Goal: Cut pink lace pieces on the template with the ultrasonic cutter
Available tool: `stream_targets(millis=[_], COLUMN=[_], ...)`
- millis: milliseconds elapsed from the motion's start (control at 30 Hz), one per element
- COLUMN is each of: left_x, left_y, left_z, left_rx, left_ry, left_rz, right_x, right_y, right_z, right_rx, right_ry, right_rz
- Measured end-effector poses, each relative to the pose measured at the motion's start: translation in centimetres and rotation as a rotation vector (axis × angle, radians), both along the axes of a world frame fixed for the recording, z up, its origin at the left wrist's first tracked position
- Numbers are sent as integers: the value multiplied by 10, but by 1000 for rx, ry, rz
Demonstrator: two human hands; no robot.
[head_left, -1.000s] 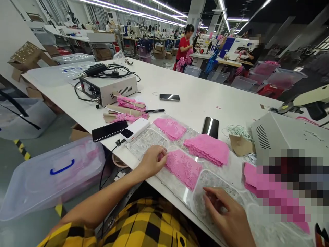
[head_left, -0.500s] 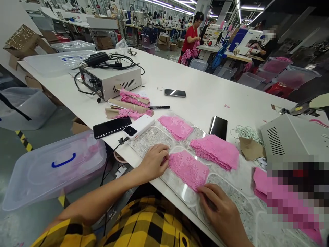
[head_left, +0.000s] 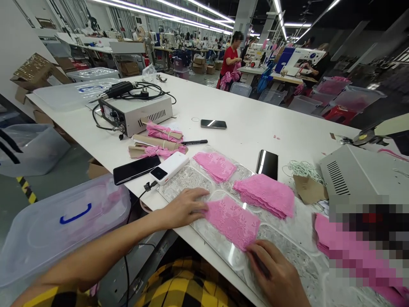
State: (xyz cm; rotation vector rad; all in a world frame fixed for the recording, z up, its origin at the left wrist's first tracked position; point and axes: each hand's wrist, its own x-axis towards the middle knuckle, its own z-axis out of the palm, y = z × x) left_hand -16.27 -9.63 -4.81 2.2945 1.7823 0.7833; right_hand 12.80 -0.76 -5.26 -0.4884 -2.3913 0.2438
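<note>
A pink lace piece (head_left: 234, 221) lies on the clear-outlined template board (head_left: 289, 251) in front of me. My left hand (head_left: 187, 208) is at its left edge, thumb and forefinger together on the lace and another finger stretched out above. At the lower right corner, my right hand (head_left: 275, 270) pinches the lace between thumb and fingers. Something dark shows inside that hand; I cannot make out whether it is an object or shadow. Behind the piece rest a smaller lace stack (head_left: 214, 166) and a thicker lace stack (head_left: 264, 194).
On the left are a white power bank (head_left: 171, 167), a black phone (head_left: 136, 169), tied lace bundles (head_left: 162, 133) and a grey control box (head_left: 137, 113). Further right lie a dark phone (head_left: 267, 164), pale cord (head_left: 303, 168), a grey machine (head_left: 358, 175) and more pink lace (head_left: 322, 230).
The camera view has tilted up slightly, so the table sits lower in the picture. My left fingers have straightened at the lace edge. My right hand keeps its pinch at the corner.
</note>
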Motion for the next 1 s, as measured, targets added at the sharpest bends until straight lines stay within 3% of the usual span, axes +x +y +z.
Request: stream_targets(millis=[67,167,267,367,433,567,700,900,1000], left_x=[-1,-2,-14,-39,-60,-97,-122,-143,-139], left_y=[5,16,36,74,105,160,174,150,144], left_z=[0,15,40,60,68,79,77,48,48], left_rx=[3,-84,-220,-215,-202,-123,-92,-219,-220], left_ry=[5,-59,-113,-103,-93,-71,-39,48,65], left_rz=[-21,-57,-86,-52,-12,77,81,14,6], right_x=[0,1,-7,-32,-56,-102,-132,-153,-141], right_y=[3,14,36,69,96,144,157,115,103], right_z=[-2,9,35,63,79,97,86,32,24], right_rx=[-47,-287,-531,-654,-690,-512,-373,-309,-328], right_ry=[11,-72,-165,-173,-194,-53,7,-83,-45], right_rz=[11,51,19,-34,-34,-112,-95,88,72])
